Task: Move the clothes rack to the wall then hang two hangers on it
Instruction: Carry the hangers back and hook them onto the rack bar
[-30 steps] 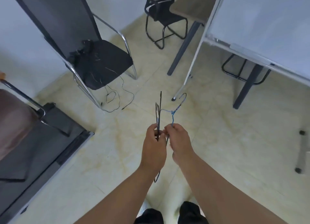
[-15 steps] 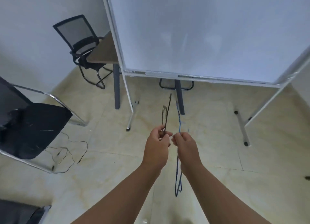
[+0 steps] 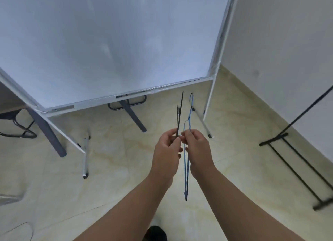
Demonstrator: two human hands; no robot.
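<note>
clothes rack (image 3: pixel 295 170) looks parked by the wall already | left hand (image 3: pixel 166 155) pinching black hanger (image 3: pixel 179 114), right hand (image 3: pixel 199 150) gripping blue hanger (image 3: pixel 187 150) | neither hung yet

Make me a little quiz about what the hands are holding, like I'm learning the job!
1. True or false: the left hand holds the black hanger.
2. What colour is the hanger in the right hand?
3. Where is the black clothes rack? A) by the wall on the right B) under the whiteboard C) behind the chair

Key:
1. True
2. Blue
3. A
</note>
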